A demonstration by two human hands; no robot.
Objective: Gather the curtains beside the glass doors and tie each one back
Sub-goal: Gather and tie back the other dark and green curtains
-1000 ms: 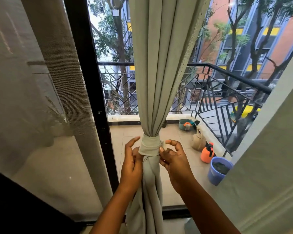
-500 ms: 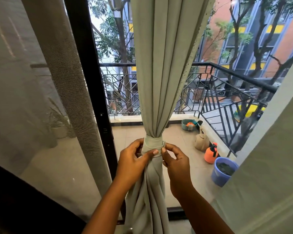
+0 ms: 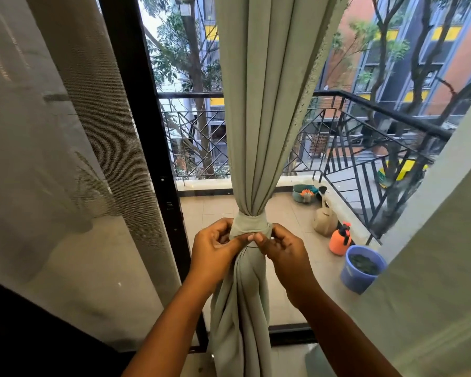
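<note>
Right now the grey-green curtain [image 3: 264, 104] hangs straight down the middle of the view, in front of the open glass door, gathered into a narrow waist by a fabric tie-back [image 3: 249, 223] of the same colour. Both hands meet at that band — the left hand [image 3: 215, 247] pinching it from the left side, the right hand [image 3: 282, 248] pinching it from the right, their fingertips almost touching at the band's lower front edge. The curtain's long axis runs vertically, with the band crossing it level, so any tightening would seem to pull sideways, away from the centre. Neither hand is nearer; they sit level. A second, pale curtain [image 3: 433, 268] at the right edge looks untied, so the task seems about half done.
</note>
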